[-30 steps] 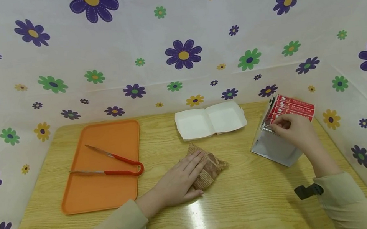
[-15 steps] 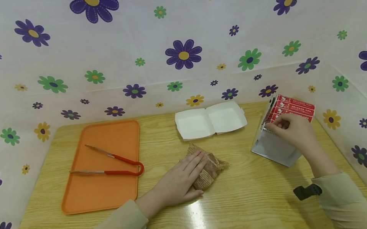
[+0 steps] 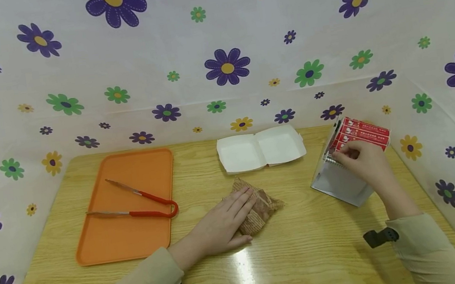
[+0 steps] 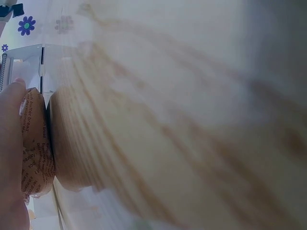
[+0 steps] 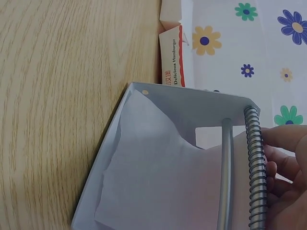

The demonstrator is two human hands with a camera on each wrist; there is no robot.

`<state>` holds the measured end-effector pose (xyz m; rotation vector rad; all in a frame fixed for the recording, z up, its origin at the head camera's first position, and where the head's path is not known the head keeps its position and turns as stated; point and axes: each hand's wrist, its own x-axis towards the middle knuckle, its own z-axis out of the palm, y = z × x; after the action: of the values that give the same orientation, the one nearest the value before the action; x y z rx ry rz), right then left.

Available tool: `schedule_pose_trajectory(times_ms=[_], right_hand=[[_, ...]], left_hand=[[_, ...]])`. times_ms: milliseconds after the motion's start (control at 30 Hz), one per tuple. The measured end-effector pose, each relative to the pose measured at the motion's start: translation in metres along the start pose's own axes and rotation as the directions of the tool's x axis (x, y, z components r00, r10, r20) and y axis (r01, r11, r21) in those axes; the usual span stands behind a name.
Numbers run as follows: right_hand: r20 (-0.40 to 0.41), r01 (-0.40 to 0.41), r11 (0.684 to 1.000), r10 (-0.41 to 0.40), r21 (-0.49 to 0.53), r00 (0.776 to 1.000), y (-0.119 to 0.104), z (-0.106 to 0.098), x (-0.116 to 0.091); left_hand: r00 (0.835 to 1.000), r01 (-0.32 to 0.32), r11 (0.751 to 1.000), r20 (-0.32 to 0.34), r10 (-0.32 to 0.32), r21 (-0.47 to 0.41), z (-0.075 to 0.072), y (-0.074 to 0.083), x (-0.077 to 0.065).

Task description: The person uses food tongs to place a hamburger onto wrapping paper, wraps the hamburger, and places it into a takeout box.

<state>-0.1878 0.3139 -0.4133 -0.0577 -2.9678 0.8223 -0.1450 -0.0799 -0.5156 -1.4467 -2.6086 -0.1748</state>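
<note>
My left hand (image 3: 217,227) lies flat with straight fingers on a paper-wrapped burger (image 3: 258,212) in the middle of the table. The left wrist view shows the printed brown wrapper (image 4: 36,148) beside that hand. At the right, my right hand (image 3: 366,164) is at a grey metal label dispenser (image 3: 343,186), thumb and curled fingers pinching at the edge of the red label strip (image 3: 362,131). In the right wrist view the dispenser's spring roller (image 5: 255,167) partly hides the fingertips, and whitish backing paper (image 5: 153,158) hangs inside the frame.
An orange tray (image 3: 133,245) at the left carries red-handled tongs (image 3: 155,213), spread apart. Behind the burger sits an unfolded white burger box (image 3: 239,154). A flower-printed cloth (image 3: 180,47) surrounds the wooden table (image 3: 307,256) at the back and sides.
The right hand shifted very slightly at the dispenser's label edge. The left hand and the wrapped burger have stayed in place.
</note>
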Motion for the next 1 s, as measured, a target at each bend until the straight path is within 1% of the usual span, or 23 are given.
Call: schedule_pose_trajectory(times_ms=[167, 400, 533, 900, 1000], right_hand=[[-0.023, -0.009, 1.0, 0.009, 0.008, 1.0, 0.0, 0.001, 0.0], [-0.081, 0.029, 1.0, -0.028, 0.001, 0.996, 0.0, 0.004, -0.001], [-0.105, 0.037, 0.999, -0.038, -0.008, 0.994, 0.001, 0.006, -0.001], [-0.181, 0.047, 0.999, -0.042, 0.024, 0.983, 0.005, 0.011, -0.001], [-0.186, 0.047, 0.998, -0.039, 0.042, 0.982, 0.005, 0.01, -0.001]], left_hand=[[1.0, -0.001, 1.0, -0.001, 0.001, 0.002, 0.001, 0.0, 0.0], [1.0, -0.002, 1.0, 0.003, 0.002, 0.011, 0.001, -0.001, 0.0], [1.0, 0.001, 1.0, 0.008, -0.001, 0.008, 0.0, 0.0, 0.0], [1.0, -0.003, 1.0, -0.001, 0.003, -0.004, 0.0, 0.0, 0.0], [1.0, -0.006, 1.0, -0.005, 0.006, -0.001, 0.0, -0.001, 0.0]])
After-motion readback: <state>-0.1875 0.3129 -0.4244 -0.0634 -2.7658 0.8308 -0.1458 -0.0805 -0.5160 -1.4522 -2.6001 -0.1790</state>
